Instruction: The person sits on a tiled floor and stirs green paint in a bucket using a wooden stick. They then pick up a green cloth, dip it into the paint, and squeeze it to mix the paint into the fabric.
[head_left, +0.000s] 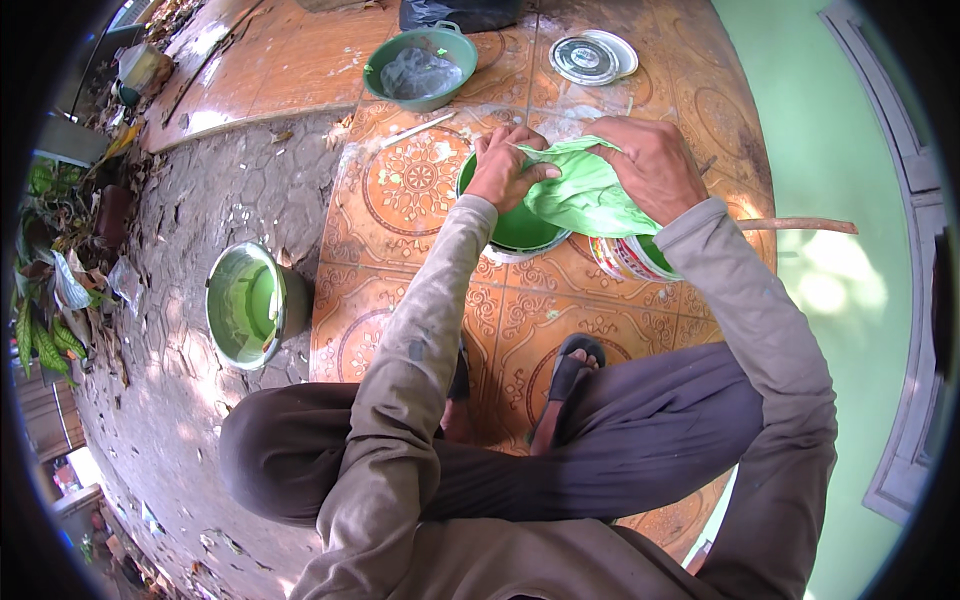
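Between my two hands stretches a limp, light green plastic bag (582,192), its surface smeared with green paint. My left hand (507,168) grips the bag's left edge between thumb and fingers. The right hand (655,165) is closed on its upper right side, fingers bent down. Below them stands a white paint bucket (510,255) with green paint inside; the bag hangs over its right side and hides part of the opening. Just right of it is another bucket (612,258) with a colourful printed side, partly covered by the bag and my right wrist.
A dark bucket (292,300) with pale green liquid stands on grey paving at left. Ahead are a green basin (372,82) holding see-through plastic, round lids (590,60) and a white stick (417,130). A wooden handle (805,225) points toward the green wall (840,330).
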